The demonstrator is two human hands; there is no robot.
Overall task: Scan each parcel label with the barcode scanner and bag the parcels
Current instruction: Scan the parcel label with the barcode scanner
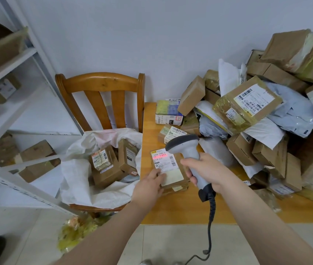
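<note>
A flat brown parcel (178, 180) with a white label lies near the left edge of the wooden table (180, 207). A red scan line glows across the label's upper part. My right hand (207, 171) grips the handle of the grey barcode scanner (188, 148), whose head hangs over the parcel's far end. My left hand (150, 185) holds the parcel's near left corner, thumb on the label. The white woven bag (79, 180) sits open on the wooden chair (102, 87) left of the table, with several parcels (106, 165) inside.
A large heap of boxes and grey mailers (266, 127) fills the table's right side up to the wall. Small parcels (168, 113) lie behind the scanned one. White shelving (8, 111) with boxes stands at left. The scanner cable (210, 226) hangs off the table's front edge.
</note>
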